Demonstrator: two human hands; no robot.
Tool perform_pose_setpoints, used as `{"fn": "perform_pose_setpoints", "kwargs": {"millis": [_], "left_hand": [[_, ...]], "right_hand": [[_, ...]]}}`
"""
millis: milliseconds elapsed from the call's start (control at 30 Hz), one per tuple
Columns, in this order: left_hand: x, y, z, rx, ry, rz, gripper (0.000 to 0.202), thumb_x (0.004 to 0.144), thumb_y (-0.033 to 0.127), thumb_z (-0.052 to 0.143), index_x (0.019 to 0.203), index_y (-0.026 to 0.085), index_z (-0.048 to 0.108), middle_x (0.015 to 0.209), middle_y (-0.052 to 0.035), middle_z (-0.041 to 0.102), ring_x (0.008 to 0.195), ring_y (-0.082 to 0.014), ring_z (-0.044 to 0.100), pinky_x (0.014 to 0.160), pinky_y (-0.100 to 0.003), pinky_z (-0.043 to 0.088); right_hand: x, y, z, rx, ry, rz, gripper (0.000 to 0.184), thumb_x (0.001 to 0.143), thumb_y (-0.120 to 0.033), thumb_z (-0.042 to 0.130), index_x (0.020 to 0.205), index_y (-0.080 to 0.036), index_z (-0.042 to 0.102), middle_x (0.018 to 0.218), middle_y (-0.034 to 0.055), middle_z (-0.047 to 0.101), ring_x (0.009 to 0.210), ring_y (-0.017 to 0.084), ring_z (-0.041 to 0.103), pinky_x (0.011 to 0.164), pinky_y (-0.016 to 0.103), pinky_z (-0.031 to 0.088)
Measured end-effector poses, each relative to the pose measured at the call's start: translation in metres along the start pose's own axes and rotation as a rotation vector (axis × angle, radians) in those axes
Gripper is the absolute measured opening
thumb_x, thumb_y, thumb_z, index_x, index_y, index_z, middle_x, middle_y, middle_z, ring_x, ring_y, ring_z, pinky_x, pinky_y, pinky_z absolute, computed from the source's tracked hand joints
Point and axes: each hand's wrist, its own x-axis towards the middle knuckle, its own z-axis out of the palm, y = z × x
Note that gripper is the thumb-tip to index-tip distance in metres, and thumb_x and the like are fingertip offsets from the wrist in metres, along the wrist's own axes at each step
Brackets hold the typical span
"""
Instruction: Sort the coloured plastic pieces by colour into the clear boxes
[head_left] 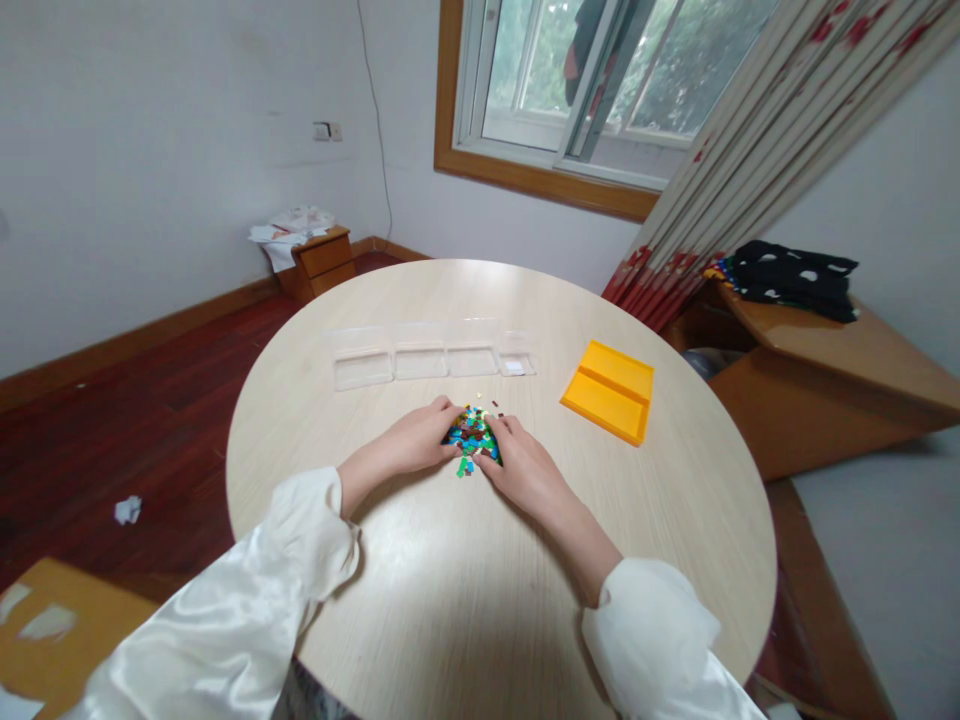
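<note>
A small heap of tiny coloured pieces [472, 438], blue, green, brown and white, lies near the middle of a round pale wooden table [420, 590]. My left hand [416, 440] cups the heap from the left, fingers curled against it. My right hand [521, 465] cups it from the right the same way. Both hands rest on the tabletop and touch the pieces. A few loose pieces lie just beyond the heap. White satin sleeves cover both my forearms.
A row of clear plastic compartments [431, 355] lies beyond the heap. A yellow tray [609, 390] sits to the right. A wooden bench with dark folded cloth [795, 275] stands right, a curtain and window behind, a small cabinet [319, 258] far left.
</note>
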Motion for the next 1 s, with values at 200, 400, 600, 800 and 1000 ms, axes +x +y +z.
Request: {"fn": "perform_pose_setpoints", "kwargs": {"millis": [200,400,600,800,1000], "left_hand": [[0.004,0.002,0.010,-0.024,0.048,0.047,0.031,0.082,0.018,0.050,0.112,0.015,0.056,0.102,-0.0102,0.056,0.093,-0.0222,0.057,0.085,-0.035,0.046],[0.006,0.001,0.014,-0.091,0.077,0.084,0.028,0.080,0.012,0.051,0.107,0.014,0.058,0.104,-0.0108,0.058,0.097,-0.0223,0.057,0.087,-0.036,0.045],[0.008,0.004,0.015,-0.130,0.125,0.113,0.021,0.077,0.008,0.052,0.096,0.013,0.060,0.096,-0.0085,0.060,0.091,-0.0202,0.057,0.085,-0.034,0.046],[0.009,0.006,0.017,-0.187,0.181,0.163,0.012,0.078,0.006,0.050,0.080,0.014,0.058,0.081,-0.0037,0.056,0.077,-0.0151,0.053,0.076,-0.029,0.045],[0.009,0.005,0.019,-0.226,0.259,0.213,0.014,0.077,0.004,0.049,0.080,0.014,0.058,0.082,-0.0031,0.055,0.078,-0.0142,0.053,0.074,-0.027,0.044]], "right_hand": [[0.004,-0.003,0.006,0.001,0.030,-0.034,0.037,0.086,-0.019,0.050,0.123,-0.015,0.049,0.115,0.0134,0.055,0.102,0.024,0.058,0.084,0.034,0.046],[0.006,-0.003,0.010,0.052,0.082,-0.040,0.031,0.083,-0.013,0.049,0.114,-0.013,0.053,0.109,0.0127,0.057,0.100,0.022,0.058,0.084,0.033,0.047],[0.009,0.005,0.018,0.150,0.187,-0.114,0.025,0.077,-0.011,0.051,0.102,-0.015,0.055,0.100,0.0097,0.059,0.096,0.021,0.057,0.082,0.034,0.047],[0.012,0.011,0.024,0.193,0.296,-0.211,0.018,0.076,-0.009,0.046,0.088,-0.018,0.056,0.087,0.0071,0.058,0.084,0.020,0.057,0.078,0.035,0.048],[0.012,0.013,0.022,0.223,0.380,-0.264,0.017,0.078,-0.007,0.043,0.083,-0.018,0.054,0.082,0.0065,0.058,0.080,0.020,0.057,0.075,0.034,0.047]]}}
